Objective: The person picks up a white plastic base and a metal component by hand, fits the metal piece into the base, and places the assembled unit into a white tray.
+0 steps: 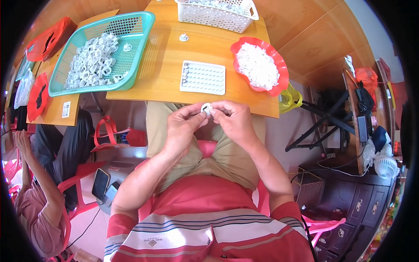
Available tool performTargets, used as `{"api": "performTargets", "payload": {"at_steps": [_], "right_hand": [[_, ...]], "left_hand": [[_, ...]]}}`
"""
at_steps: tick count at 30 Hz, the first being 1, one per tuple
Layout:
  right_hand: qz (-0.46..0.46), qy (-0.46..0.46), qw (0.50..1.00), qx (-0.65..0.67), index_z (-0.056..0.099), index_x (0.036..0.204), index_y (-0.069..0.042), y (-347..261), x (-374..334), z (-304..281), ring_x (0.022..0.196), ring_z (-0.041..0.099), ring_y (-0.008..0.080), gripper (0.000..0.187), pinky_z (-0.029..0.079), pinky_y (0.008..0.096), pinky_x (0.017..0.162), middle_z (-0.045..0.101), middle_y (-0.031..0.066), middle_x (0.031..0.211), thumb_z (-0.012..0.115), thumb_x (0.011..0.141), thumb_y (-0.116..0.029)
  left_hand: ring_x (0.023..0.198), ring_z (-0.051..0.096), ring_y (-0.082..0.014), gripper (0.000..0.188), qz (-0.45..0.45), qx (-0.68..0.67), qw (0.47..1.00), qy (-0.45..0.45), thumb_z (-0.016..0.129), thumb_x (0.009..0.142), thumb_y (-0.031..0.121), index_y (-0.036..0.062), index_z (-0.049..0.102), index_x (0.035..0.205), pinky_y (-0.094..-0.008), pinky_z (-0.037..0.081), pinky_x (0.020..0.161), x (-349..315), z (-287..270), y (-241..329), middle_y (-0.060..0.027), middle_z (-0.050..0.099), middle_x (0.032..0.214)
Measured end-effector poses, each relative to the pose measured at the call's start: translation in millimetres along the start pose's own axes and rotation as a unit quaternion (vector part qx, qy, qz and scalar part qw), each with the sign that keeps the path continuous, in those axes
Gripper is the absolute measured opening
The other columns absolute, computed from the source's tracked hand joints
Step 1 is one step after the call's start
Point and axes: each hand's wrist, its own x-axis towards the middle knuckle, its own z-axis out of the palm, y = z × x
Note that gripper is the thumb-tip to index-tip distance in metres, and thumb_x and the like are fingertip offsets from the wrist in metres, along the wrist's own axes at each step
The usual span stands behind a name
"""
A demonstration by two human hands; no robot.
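Observation:
Both hands meet over my lap, just below the near edge of the wooden table (pixel 166 74). My left hand (pixel 183 124) and my right hand (pixel 235 120) pinch one small white ring-shaped plastic part (pixel 206 108) between their fingertips. On the table ahead lies a white perforated tray (pixel 203 77) with a few small grey pieces set along its left column. To the right of it stands a red scalloped bowl (pixel 279 65) heaped with small white pieces. A teal basket (pixel 131 39) of white ring parts sits at the left.
A white mesh basket (pixel 218 16) stands at the table's far edge, and a lone white part (pixel 183 38) lies near it. Another person (pixel 39 201) sits at my left beside red trays (pixel 37 96). A phone (pixel 100 183) rests on a stool. Dark drawers (pixel 349 205) and a small fan (pixel 386 166) stand at the right.

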Motion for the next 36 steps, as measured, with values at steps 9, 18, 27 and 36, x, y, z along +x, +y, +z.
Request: {"api": "performTargets", "payload": {"at_steps": [9,18,27,36], "right_hand": [[0.003,-0.001,1.0,0.007,0.068,0.098,0.005,-5,1,0,0.071,0.064,0.0084,0.011,0.052,0.0221,0.06,0.071,0.0073,0.082,0.066,0.088,0.0],[0.068,-0.041,0.992,0.1,0.065,0.097,0.004,-3,3,-6,0.068,0.064,0.0075,0.009,0.053,0.0218,0.059,0.069,0.0061,0.082,0.064,0.09,0.0],[0.059,-0.044,0.995,0.066,0.065,0.095,0.005,0,5,-3,0.065,0.061,0.0067,0.007,0.052,0.0215,0.058,0.068,0.006,0.078,0.064,0.088,0.002],[-0.063,-0.014,0.998,0.021,0.066,0.097,0.006,7,5,-1,0.075,0.065,0.0098,0.01,0.052,0.0229,0.066,0.069,0.0078,0.084,0.065,0.088,0.001]], "left_hand": [[0.084,0.066,-0.0122,0.024,0.022,0.032,0.999,0.009,0.065,0.088,-0.003,-0.0059,0.065,0.112,-0.023,0.056,0.076,-1,2,1,-0.0107,0.07,0.099],[0.078,0.065,-0.0102,0.022,0.066,0.075,0.995,0.005,0.068,0.086,-0.002,-0.005,0.068,0.108,-0.0216,0.054,0.071,-1,0,-6,-0.0096,0.071,0.092],[0.076,0.064,-0.0089,0.022,0.095,0.097,0.991,0.002,0.068,0.086,-0.002,-0.0049,0.068,0.108,-0.0209,0.053,0.07,1,-3,-7,-0.0082,0.071,0.09],[0.077,0.064,-0.0091,0.021,0.09,0.086,0.992,-0.004,0.067,0.087,-0.003,-0.0058,0.068,0.108,-0.0211,0.053,0.071,-4,1,0,-0.0082,0.071,0.089]]}}
